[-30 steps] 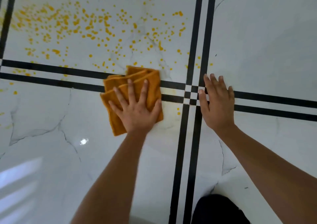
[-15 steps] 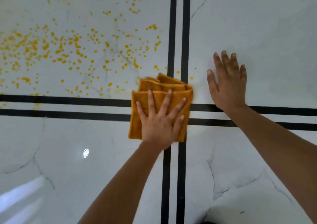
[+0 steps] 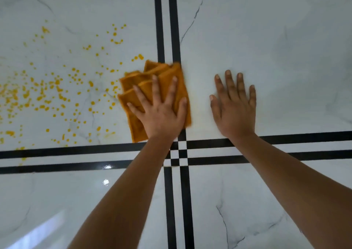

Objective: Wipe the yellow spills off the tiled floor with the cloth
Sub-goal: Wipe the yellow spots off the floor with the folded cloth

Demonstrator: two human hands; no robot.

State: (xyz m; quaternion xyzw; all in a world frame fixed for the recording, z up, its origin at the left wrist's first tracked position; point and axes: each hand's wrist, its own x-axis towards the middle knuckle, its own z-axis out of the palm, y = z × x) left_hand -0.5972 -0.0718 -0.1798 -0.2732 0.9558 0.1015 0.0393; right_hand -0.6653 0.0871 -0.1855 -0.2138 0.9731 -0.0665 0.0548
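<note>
A folded orange cloth (image 3: 137, 88) lies flat on the white marble-look tiled floor (image 3: 266, 39), across the vertical black double line. My left hand (image 3: 162, 113) presses down on it with fingers spread, covering its lower right part. Yellow spills (image 3: 57, 92) are scattered as many small drops over the tile left of the cloth, the nearest drops touching its left edge. My right hand (image 3: 235, 105) rests flat on the bare tile to the right of the cloth, fingers apart, holding nothing.
Black double lines (image 3: 285, 149) cross just below my hands, one pair running left to right, one (image 3: 167, 20) running away from me. A few yellow drops (image 3: 22, 153) sit on the horizontal lines at far left. Bright light reflections (image 3: 105, 181) show on the near tile.
My left hand has pushed the cloth forward, from below the horizontal black lines onto the upper tile at the vertical lines. My right hand has also moved forward onto the upper right tile.
</note>
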